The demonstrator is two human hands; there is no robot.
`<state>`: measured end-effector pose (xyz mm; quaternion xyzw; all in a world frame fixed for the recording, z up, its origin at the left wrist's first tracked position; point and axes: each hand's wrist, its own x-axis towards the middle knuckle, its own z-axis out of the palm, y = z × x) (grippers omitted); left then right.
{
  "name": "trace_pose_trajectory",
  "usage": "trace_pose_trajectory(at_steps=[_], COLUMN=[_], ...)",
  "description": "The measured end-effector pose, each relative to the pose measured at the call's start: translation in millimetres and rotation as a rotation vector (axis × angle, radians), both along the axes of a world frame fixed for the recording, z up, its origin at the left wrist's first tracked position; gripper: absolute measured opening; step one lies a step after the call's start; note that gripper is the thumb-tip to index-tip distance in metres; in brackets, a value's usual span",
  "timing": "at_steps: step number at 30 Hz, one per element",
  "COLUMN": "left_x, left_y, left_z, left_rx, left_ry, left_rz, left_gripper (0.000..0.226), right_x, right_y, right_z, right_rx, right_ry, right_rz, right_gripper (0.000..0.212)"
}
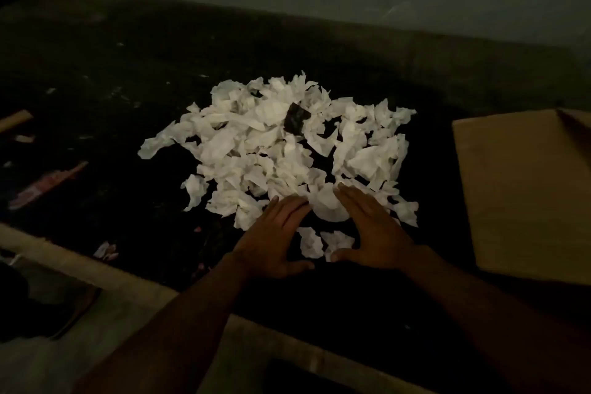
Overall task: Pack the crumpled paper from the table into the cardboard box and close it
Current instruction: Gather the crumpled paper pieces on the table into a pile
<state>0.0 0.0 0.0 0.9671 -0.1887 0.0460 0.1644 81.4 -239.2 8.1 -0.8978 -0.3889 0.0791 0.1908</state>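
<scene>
A heap of crumpled white paper (271, 150) lies in the middle of the dark table (96, 73), and the cardboard box (524, 189) stands at the table's right edge, apart from the heap. The left hand (275, 237) and right hand (374, 230) lie flat and spread at the heap's near side. Their fingers are straight, their thumbs point toward each other around a few loose scraps, and neither hand grips anything.

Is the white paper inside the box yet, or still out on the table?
Still out. The crumpled paper lies heaped on the dark table, apart from the cardboard box at the right.
</scene>
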Motion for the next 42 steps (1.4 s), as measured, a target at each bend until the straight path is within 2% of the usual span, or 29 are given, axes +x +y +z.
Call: trace_pose_trajectory(at_steps=[4, 11, 16, 19, 21, 23, 25, 28, 32, 36, 39, 42], left_x=[13, 30, 31, 34, 35, 33, 30, 29, 27, 22, 24, 28], left_y=[7, 11, 11, 10, 10, 9, 8, 7, 8, 8, 9, 10], left_z=[-22, -57, -59, -58, -60, -60, -58, -56, -49, -46, -49, -54], left_rx=[0.098, -0.014, -0.1, -0.118, -0.133, -0.154, -0.196, -0.218, -0.078, -0.008, -0.091, -0.179], left_ry=[-0.013, 0.0, -0.071, -0.055, -0.054, -0.069, -0.075, -0.04, -0.053, -0.101, -0.107, -0.12], left_rz=[-0.001, 0.005, 0.074, 0.107, 0.13, 0.137, 0.164, 0.19, 0.204, 0.261, 0.286, 0.242], left_gripper=[0.096, 0.055, 0.032, 0.031, 0.032, 0.033, 0.038, 0.049, 0.046, 0.041, 0.036, 0.033], right_x=[12, 14, 18, 17, 17, 19, 17, 14, 15, 15, 15, 18], right_y=[11, 16, 27, 32, 34, 34, 34, 38, 38, 37, 40, 41], right_z=[-13, -46, -57, -62, -61, -60, -58, -57, -59, -61, -66, -70], right_rx=[-0.087, 0.111, 0.257, 0.314, 0.306, 0.307, 0.355, 0.419, 0.39, 0.435, 0.441, 0.405], right_ry=[-0.001, 0.0, -0.049, -0.06, -0.079, -0.075, 0.014, 0.068, 0.017, -0.064, -0.053, -0.121], right_rz=[0.042, -0.044, -0.137, -0.183, -0.184, -0.211, -0.287, -0.327, -0.314, -0.267, -0.295, -0.307], right_gripper=[0.115, 0.095, 0.065, 0.04, 0.031, 0.028, 0.031, 0.058, 0.07, 0.059, 0.045, 0.036])
